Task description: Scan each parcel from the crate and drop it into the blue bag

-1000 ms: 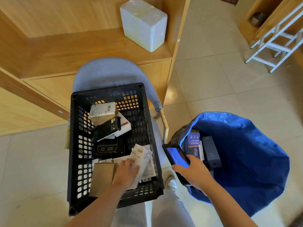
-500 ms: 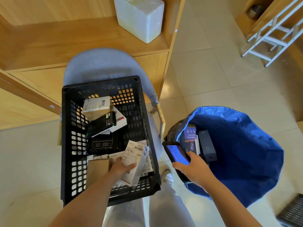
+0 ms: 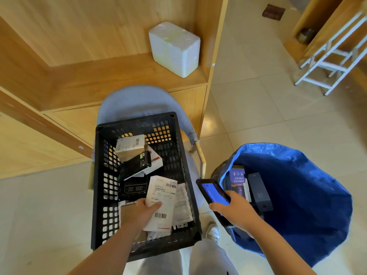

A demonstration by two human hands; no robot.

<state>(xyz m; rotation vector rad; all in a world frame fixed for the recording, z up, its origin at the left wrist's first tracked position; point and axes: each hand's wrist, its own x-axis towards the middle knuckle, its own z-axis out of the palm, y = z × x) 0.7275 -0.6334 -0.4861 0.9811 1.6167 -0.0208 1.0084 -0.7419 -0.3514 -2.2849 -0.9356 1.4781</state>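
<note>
Tiled floor (image 3: 248, 108), wooden shelving (image 3: 79, 80) behind. Blue bag (image 3: 309, 205) open at right, far rim cut off below. Black crate (image 3: 184, 175) on grey chair (image 3: 137, 100), lower parcels half hidden. White labelled parcel (image 3: 161, 203) pinched in left hand (image 3: 146, 212), long axis pointing away, tilted. Right hand (image 3: 236, 213) wrapped round scanner phone (image 3: 213, 192).

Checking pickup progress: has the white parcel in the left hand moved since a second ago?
Yes. The white parcel has tipped up and risen above the crate floor, gripped by the left hand.
</note>
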